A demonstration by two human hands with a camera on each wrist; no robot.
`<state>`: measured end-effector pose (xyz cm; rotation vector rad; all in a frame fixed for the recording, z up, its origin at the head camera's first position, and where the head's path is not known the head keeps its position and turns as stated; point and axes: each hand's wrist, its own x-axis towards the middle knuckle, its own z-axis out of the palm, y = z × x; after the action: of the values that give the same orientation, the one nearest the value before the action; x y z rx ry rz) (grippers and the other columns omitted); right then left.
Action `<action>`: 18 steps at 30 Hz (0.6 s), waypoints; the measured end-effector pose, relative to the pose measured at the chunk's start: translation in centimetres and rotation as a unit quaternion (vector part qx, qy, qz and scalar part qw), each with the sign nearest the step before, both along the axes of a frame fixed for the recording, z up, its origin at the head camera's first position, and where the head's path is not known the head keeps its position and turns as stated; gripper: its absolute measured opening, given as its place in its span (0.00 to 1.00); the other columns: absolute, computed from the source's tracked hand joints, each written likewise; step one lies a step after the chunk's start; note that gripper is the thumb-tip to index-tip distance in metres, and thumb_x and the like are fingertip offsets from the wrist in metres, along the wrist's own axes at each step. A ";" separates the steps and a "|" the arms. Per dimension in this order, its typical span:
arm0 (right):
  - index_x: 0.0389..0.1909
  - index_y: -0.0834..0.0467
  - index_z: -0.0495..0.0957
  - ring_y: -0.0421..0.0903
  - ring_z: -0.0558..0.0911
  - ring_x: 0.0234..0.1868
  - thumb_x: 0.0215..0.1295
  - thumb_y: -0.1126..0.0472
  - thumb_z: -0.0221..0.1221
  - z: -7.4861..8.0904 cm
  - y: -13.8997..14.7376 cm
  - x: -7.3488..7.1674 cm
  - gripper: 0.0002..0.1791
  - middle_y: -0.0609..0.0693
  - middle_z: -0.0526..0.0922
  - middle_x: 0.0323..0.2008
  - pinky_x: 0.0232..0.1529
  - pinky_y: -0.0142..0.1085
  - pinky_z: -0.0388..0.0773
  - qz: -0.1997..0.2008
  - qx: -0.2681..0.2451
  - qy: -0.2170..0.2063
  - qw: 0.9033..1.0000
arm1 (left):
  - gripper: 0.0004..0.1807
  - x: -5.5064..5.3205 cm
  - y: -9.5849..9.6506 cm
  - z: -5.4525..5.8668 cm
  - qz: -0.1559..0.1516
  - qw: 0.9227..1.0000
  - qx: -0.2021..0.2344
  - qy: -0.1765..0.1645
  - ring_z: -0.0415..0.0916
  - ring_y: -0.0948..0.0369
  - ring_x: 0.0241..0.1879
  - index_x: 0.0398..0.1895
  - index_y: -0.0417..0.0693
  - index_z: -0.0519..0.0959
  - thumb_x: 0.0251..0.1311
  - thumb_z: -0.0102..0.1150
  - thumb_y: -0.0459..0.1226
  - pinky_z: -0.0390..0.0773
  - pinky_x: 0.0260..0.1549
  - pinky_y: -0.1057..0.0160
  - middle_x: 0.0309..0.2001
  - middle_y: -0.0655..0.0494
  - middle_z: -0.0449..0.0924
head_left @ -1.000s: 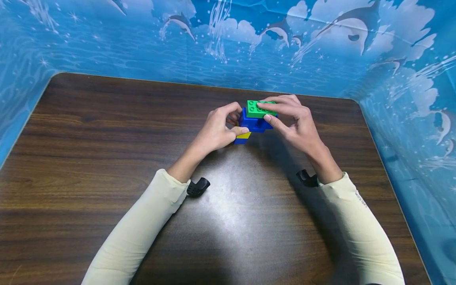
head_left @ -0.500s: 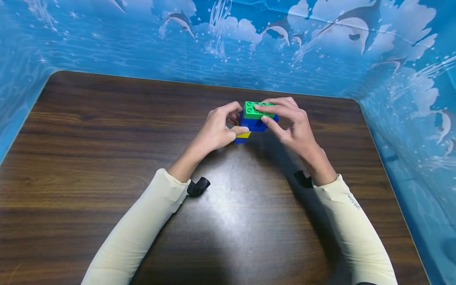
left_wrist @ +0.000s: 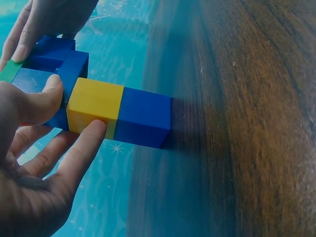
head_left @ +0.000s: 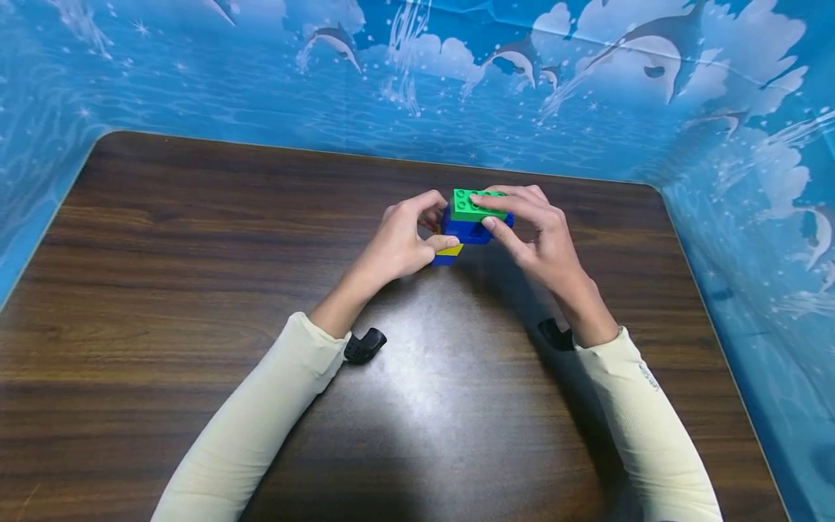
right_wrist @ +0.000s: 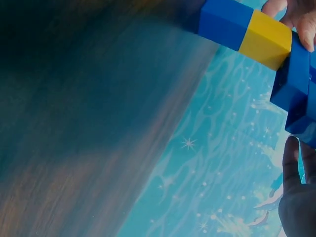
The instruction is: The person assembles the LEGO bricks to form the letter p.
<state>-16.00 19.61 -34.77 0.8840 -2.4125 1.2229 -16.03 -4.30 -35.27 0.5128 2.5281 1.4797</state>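
The brick stack (head_left: 471,226) stands on the table (head_left: 196,290) at about 12 o'clock from the person, its blue base touching the wood. The left hand (head_left: 404,243) pinches the yellow brick (left_wrist: 94,106) and the blue one above it, steadying the column. The right hand (head_left: 535,235) grasps the green brick (head_left: 471,206) on top, fingers across its studs. The bricks are glossy, hard-edged plastic; the table is dark woodgrain.

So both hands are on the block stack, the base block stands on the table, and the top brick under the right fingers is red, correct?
Not quite: the top brick is green, not red, as the head view shows. The rest holds: the left hand and right hand both grip the block stack, and its blue base block stands on the table.
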 end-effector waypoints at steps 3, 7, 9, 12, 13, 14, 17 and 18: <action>0.61 0.53 0.88 0.52 0.81 0.62 0.73 0.68 0.67 0.0 0.0 0.1 0.19 0.53 0.89 0.61 0.64 0.45 0.72 -0.005 -0.002 -0.004 1.000 | 0.19 0.0 0.0 0.0 0.000 1.000 -0.005 0.010 0.85 0.47 0.54 0.59 0.44 0.79 0.69 0.72 0.37 0.84 0.62 0.45 0.53 0.44 0.87; 0.63 0.52 0.87 0.51 0.81 0.63 0.73 0.68 0.67 0.2 0.1 0.2 0.20 0.53 0.88 0.62 0.65 0.46 0.73 -0.005 0.001 -0.016 1.000 | 0.21 0.1 -0.1 0.0 0.001 1.000 -0.016 0.022 0.86 0.47 0.55 0.61 0.43 0.79 0.68 0.73 0.38 0.82 0.63 0.45 0.53 0.45 0.88; 0.63 0.53 0.87 0.51 0.81 0.63 0.72 0.69 0.67 0.3 0.2 0.2 0.21 0.53 0.88 0.62 0.65 0.46 0.74 -0.004 0.006 -0.020 1.000 | 0.23 0.1 -0.2 -0.1 -0.001 0.999 -0.019 0.026 0.86 0.47 0.55 0.62 0.43 0.79 0.68 0.74 0.38 0.82 0.64 0.45 0.54 0.45 0.88; 0.63 0.54 0.87 0.51 0.82 0.63 0.71 0.70 0.68 0.5 0.3 0.2 0.21 0.55 0.88 0.61 0.66 0.43 0.76 -0.004 0.021 -0.007 1.000 | 0.25 0.1 -0.3 -0.3 -0.003 0.999 -0.015 0.038 0.87 0.48 0.55 0.64 0.42 0.80 0.67 0.75 0.37 0.82 0.64 0.46 0.55 0.45 0.88; 0.62 0.55 0.87 0.51 0.82 0.63 0.70 0.69 0.68 0.6 0.3 0.2 0.21 0.56 0.87 0.61 0.65 0.41 0.78 -0.004 0.023 0.000 1.000 | 0.25 0.1 -0.3 -0.3 -0.005 0.999 -0.013 0.042 0.87 0.48 0.54 0.64 0.42 0.80 0.66 0.75 0.37 0.83 0.64 0.47 0.56 0.45 0.88; 0.62 0.56 0.87 0.51 0.82 0.62 0.70 0.69 0.69 0.7 0.3 0.1 0.21 0.57 0.87 0.60 0.63 0.38 0.78 -0.005 0.026 0.010 1.000 | 0.26 0.0 -0.4 -0.4 -0.006 0.999 -0.014 0.046 0.88 0.48 0.54 0.65 0.42 0.80 0.66 0.75 0.37 0.83 0.64 0.47 0.56 0.45 0.88; 0.61 0.58 0.87 0.49 0.83 0.59 0.69 0.70 0.69 0.9 0.2 -0.1 0.20 0.60 0.86 0.57 0.55 0.31 0.78 -0.011 0.021 0.031 0.999 | 0.27 0.0 -0.5 -0.3 -0.014 0.998 -0.015 0.053 0.88 0.49 0.54 0.66 0.42 0.80 0.67 0.75 0.38 0.84 0.62 0.47 0.58 0.45 0.87; 0.60 0.59 0.88 0.48 0.82 0.57 0.68 0.71 0.69 0.9 0.2 -0.2 0.20 0.60 0.86 0.56 0.51 0.29 0.77 -0.014 0.013 0.033 0.999 | 0.27 0.0 -0.6 -0.2 -0.016 0.998 -0.014 0.054 0.88 0.49 0.54 0.67 0.42 0.79 0.67 0.74 0.38 0.84 0.61 0.47 0.58 0.45 0.87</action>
<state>-16.17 19.77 -33.88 0.8815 -2.3854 1.1358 -15.98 -4.87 -35.52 0.6432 2.6055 1.4398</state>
